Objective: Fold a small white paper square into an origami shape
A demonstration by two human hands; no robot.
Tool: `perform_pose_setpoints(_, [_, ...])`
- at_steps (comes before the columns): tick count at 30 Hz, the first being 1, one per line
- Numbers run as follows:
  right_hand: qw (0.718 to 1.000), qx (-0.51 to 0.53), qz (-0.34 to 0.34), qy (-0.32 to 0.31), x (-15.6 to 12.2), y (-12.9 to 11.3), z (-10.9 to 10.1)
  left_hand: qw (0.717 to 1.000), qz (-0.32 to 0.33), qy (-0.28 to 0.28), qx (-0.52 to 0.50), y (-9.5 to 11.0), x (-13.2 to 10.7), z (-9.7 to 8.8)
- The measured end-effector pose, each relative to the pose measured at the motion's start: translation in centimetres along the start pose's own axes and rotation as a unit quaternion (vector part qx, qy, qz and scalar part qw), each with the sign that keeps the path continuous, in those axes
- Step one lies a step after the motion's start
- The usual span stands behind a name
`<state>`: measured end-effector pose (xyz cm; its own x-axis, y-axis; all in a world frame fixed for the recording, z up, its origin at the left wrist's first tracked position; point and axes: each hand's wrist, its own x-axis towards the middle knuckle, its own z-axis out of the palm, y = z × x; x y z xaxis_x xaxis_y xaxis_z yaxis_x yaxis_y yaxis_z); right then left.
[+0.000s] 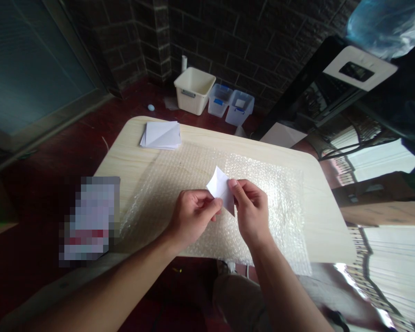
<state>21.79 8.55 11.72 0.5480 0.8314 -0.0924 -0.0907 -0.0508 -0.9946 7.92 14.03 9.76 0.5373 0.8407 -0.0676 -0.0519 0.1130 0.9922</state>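
**Pale table before a dark brick wall: one paper part-folded**

A small white paper [219, 186] is held just above the bubble wrap [273, 193], pinched from both sides. The left hand [192, 216] is curled shut on its lower left edge, and the right hand [251, 212] grips its right edge between thumb and forefinger. It has a pointed corner, so folding looks begun, not finished. At ten o'clock on the table [131, 152] a stack of sheets [161, 134] lies flat. At twelve o'clock, bins [194, 90] stand on the floor.
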Motion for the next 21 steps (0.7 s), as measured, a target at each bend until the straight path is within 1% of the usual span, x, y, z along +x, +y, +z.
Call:
perform_pose_setpoints(2, [1.000, -0.007, -0.005, 0.007, -0.03, 0.02, -0.05, 1.000, -0.001, 0.000, 0.000, 0.03, -0.01, 0.07])
perform_pose_setpoints(4, [1.000, -0.011, -0.011, -0.004, -0.12, -0.10, -0.01, 1.000, -0.002, -0.001, -0.002, 0.03, 0.01, 0.09])
perform_pose_setpoints(8, [0.996, 0.002, -0.014, -0.093, -0.28, -0.55, 0.30, 0.999, 0.003, -0.001, -0.037, 0.15, 0.19, 0.09])
perform_pose_setpoints(10, [0.993, 0.002, -0.017, -0.119, -0.25, -0.62, 0.39, 0.998, 0.008, -0.001, -0.059, 0.30, 0.24, 0.10])
perform_pose_setpoints(15, [0.995, -0.007, -0.027, -0.100, -0.14, -0.28, 0.10, 0.999, 0.011, -0.007, -0.049, 0.67, 0.07, -0.01])
perform_pose_setpoints(21, [0.999, -0.025, -0.023, -0.037, -0.20, -0.08, 0.00, 1.000, 0.013, 0.000, 0.008, 0.60, -0.15, -0.19])
